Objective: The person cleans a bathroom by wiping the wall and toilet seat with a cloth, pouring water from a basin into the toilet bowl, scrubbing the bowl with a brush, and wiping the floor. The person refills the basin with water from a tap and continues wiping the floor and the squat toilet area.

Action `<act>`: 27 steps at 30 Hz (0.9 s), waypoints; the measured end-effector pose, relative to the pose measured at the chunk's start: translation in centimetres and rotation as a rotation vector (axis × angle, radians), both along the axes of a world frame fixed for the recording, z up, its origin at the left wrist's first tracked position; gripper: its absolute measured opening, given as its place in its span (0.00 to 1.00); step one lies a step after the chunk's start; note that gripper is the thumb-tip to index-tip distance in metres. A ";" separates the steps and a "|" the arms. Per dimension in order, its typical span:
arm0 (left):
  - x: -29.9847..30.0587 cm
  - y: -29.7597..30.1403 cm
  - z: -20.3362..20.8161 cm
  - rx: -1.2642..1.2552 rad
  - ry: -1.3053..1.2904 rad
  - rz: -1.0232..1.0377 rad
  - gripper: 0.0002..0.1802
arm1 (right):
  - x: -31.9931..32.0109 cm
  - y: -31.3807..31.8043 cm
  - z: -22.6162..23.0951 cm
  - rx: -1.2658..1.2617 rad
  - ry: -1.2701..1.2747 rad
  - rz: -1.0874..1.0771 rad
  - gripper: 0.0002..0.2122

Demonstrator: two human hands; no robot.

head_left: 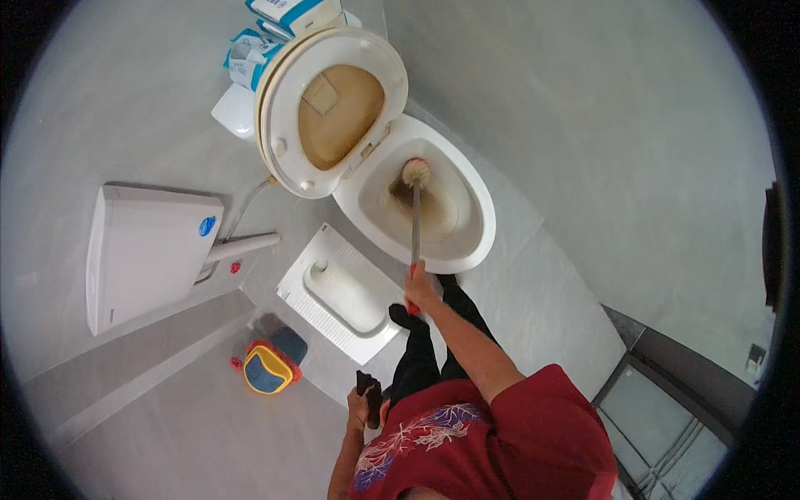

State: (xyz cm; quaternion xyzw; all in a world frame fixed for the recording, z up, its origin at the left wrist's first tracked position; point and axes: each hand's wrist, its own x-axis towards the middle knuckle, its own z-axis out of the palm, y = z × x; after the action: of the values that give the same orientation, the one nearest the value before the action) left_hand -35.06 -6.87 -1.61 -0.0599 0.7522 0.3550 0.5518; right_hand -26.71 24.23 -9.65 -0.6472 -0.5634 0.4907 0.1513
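Observation:
My right hand (422,289) is wrapped round the red grip of a toilet brush with a long metal handle (416,221). Its pale, bushy head (416,172) is inside the white toilet bowl (478,204), against the inner wall toward the back. Brownish water or staining shows low in the bowl. The toilet's lid and seat (393,71) are raised, and the lid's inside is yellowed. Down by my left thigh, my left hand (357,408) is closed on a dark object (372,392) whose kind I cannot make out.
Left of the toilet, a white squat pan (379,337) is set in the floor. Beyond it are a wall-mounted cistern (154,258) and a yellow-and-blue bin (267,371). Blue-and-white packs (250,58) sit behind the lid. A dark-framed door (650,408) stands at right.

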 end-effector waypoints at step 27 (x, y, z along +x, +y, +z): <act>1.5 -4.7 -0.9 -0.092 0.041 0.048 0.16 | 18.1 6.5 9.6 -0.021 -0.882 1.063 0.24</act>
State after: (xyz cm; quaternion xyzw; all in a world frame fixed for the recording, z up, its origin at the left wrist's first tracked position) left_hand -33.58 -11.62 -2.55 -0.0960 0.7773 0.3346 0.5241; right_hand -8.59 30.76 -0.07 -0.4238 -0.8083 0.1948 -0.3593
